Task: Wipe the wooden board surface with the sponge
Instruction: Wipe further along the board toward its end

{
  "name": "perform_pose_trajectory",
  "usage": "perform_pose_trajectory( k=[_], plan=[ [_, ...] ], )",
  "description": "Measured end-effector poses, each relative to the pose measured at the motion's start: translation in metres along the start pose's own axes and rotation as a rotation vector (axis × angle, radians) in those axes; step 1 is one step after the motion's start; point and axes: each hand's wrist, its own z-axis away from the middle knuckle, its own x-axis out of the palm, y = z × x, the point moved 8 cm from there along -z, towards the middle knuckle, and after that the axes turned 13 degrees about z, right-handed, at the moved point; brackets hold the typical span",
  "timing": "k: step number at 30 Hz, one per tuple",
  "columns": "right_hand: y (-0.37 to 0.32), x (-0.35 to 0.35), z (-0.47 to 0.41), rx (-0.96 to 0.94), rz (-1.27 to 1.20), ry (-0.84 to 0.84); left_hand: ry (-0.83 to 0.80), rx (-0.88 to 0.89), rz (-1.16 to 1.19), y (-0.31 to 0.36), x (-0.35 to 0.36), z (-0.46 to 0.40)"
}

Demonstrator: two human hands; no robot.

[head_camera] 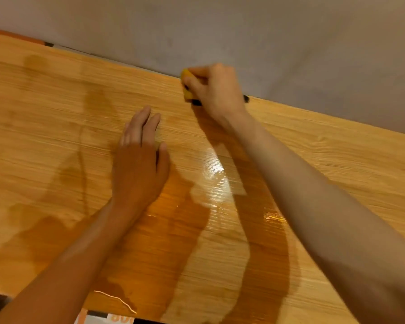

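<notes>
My right hand (216, 90) curls its fingers round the soft, light sponge (186, 83) at the board's (56, 127) far edge, while my left hand (139, 160) lies flat mid-board, fingers straight and close together, on wood I judge wet and slippery.

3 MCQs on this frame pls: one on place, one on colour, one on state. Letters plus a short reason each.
1. Where is the sponge?
A. at the board's far edge by the wall
B. at the board's near edge
C. under the left hand

2. What colour is the sponge?
A. blue
B. yellow
C. white

3. How is the left hand?
A. gripping the sponge
B. flat on the board, fingers straight
C. lifted off the board

Answers: 1 A, the right hand holds it at the wooden board's far edge; 2 B, yellow shows between the fingers; 3 B, palm down on the wood.
</notes>
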Motion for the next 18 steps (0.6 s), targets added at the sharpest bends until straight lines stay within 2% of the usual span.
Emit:
perform_pose_trajectory(
  k=[5,8,11,16,18],
  plan=[
    [0.100,-0.057,0.061,0.235,0.053,0.218,0.006,-0.012,0.001,-0.004,0.001,0.002],
    [0.098,-0.044,0.054,0.333,0.115,0.282,0.022,0.014,0.016,-0.003,0.000,0.003],
    [0.056,-0.020,0.056,0.219,0.162,0.280,0.032,0.025,0.039,-0.003,0.000,0.004],
    [0.010,0.018,0.154,0.009,0.204,0.165,0.043,0.053,0.027,-0.002,0.000,0.003],
    [0.005,0.026,0.167,-0.037,0.271,0.103,0.043,0.058,0.009,-0.001,0.000,0.003]
  ],
)
